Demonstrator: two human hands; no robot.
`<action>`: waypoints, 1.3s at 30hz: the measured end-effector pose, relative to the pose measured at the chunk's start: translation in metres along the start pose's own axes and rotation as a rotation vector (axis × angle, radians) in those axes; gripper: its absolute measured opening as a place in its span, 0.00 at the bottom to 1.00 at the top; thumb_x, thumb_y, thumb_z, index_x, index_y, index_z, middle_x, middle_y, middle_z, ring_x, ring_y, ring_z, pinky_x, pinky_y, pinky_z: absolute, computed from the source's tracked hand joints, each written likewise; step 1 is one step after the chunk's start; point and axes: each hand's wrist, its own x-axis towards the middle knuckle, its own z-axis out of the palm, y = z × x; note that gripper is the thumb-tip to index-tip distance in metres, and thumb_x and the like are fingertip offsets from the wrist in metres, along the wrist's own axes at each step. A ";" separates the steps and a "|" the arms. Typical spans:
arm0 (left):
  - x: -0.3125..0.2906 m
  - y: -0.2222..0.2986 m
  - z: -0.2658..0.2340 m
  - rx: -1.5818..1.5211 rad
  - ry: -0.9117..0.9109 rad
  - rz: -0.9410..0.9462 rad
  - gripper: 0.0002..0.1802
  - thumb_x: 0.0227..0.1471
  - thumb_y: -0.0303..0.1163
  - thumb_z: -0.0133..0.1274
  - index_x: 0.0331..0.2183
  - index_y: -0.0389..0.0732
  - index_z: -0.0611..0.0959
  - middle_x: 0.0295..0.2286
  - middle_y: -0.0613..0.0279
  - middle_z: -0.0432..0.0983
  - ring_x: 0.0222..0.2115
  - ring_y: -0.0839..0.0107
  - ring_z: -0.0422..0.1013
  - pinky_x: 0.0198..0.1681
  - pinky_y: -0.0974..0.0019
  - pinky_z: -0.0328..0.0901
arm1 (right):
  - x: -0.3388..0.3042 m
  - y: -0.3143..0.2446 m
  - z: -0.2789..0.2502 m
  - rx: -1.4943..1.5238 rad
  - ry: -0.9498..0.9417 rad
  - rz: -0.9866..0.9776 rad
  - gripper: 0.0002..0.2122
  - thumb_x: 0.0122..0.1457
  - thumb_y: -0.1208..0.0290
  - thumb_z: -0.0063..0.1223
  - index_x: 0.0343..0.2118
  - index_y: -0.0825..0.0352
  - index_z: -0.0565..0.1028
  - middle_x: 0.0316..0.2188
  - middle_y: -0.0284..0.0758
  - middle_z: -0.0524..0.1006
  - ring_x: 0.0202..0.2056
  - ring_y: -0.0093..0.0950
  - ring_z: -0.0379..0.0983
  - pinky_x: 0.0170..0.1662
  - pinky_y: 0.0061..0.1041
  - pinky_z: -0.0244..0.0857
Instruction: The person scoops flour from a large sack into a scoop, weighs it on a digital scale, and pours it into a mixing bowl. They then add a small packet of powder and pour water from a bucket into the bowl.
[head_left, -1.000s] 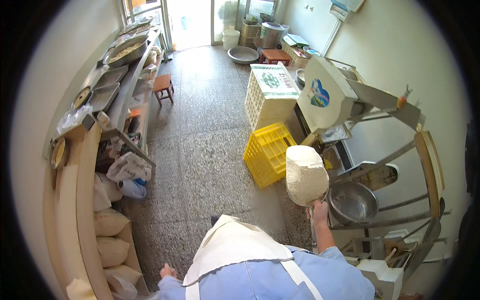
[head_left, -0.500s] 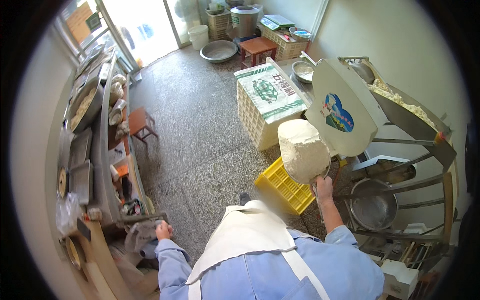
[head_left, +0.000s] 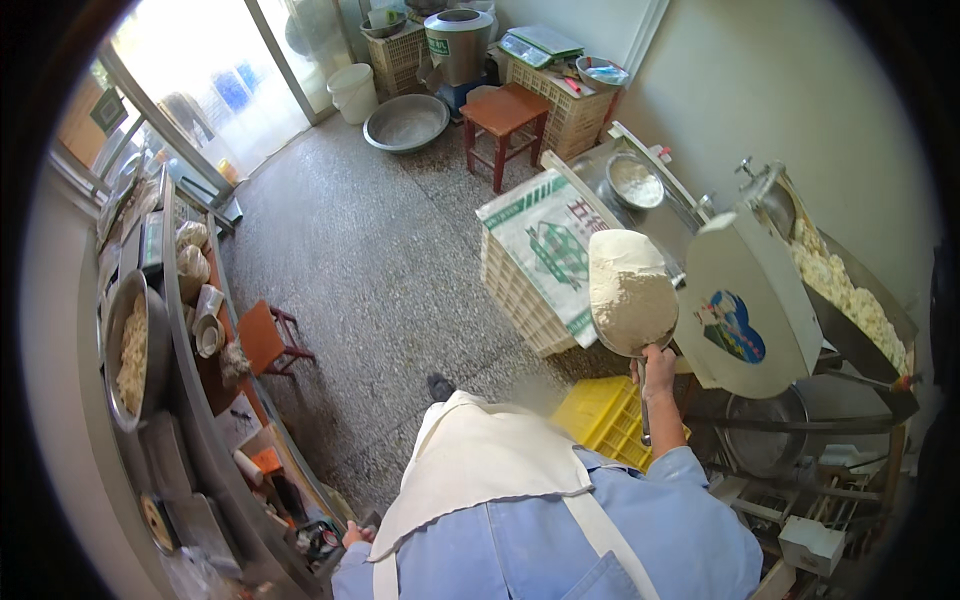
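My right hand [head_left: 656, 371] is closed round the handle of a large metal scoop [head_left: 627, 349], held out in front to my right. White flour [head_left: 632, 285] fills the scoop in a heap. In the view, the scoop overlaps the edge of a pale crate [head_left: 513, 300] topped with a white-and-green printed sack [head_left: 548, 250]. The cream-coloured machine cover [head_left: 735, 300] with a heart-shaped picture stands just right of it. Low at my left, my left hand [head_left: 357, 534] is beside the cluttered shelf; its fingers are too little seen to judge.
A yellow crate [head_left: 607, 422] sits on the floor below my right forearm. Dough pieces [head_left: 845, 290] lie in a metal trough at the right. On the left counter stands a steel basin [head_left: 153, 350]. Ahead are a red stool [head_left: 507, 108], a wide basin [head_left: 406, 125] and a white bucket [head_left: 353, 92].
The sack-topped crate and machine appear nearer now, as if I have moved forward. The scoop of flour stays in my right hand. My left hand is lower and nearer my apron.
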 end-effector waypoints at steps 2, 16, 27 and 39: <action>0.017 0.088 0.060 0.252 0.016 0.056 0.23 0.48 0.50 0.45 0.13 0.45 0.64 0.09 0.63 0.60 0.09 0.68 0.60 0.10 0.63 0.53 | 0.015 -0.008 0.034 0.008 0.049 0.041 0.07 0.44 0.75 0.38 0.23 0.75 0.66 0.12 0.37 0.67 0.08 0.25 0.60 0.08 0.22 0.52; -0.049 0.464 0.617 0.799 -0.427 1.077 0.21 0.51 0.46 0.44 0.19 0.38 0.73 0.14 0.63 0.70 0.12 0.77 0.64 0.13 0.72 0.57 | 0.162 -0.042 0.180 0.124 0.400 0.071 0.08 0.45 0.71 0.42 0.22 0.72 0.64 0.11 0.38 0.66 0.08 0.26 0.59 0.09 0.23 0.52; 0.026 0.529 0.766 0.927 -0.335 0.589 0.23 0.49 0.52 0.44 0.18 0.41 0.70 0.10 0.60 0.66 0.07 0.69 0.61 0.08 0.69 0.53 | 0.270 -0.079 0.252 0.275 0.687 0.057 0.08 0.45 0.72 0.42 0.26 0.73 0.66 0.12 0.37 0.67 0.09 0.25 0.61 0.10 0.23 0.53; 0.020 0.670 1.095 1.045 -0.618 0.733 0.25 0.48 0.56 0.44 0.25 0.40 0.71 0.13 0.62 0.66 0.11 0.72 0.62 0.10 0.72 0.52 | 0.368 -0.124 0.329 0.319 1.094 0.126 0.08 0.47 0.73 0.42 0.27 0.73 0.68 0.14 0.36 0.69 0.09 0.22 0.62 0.09 0.21 0.52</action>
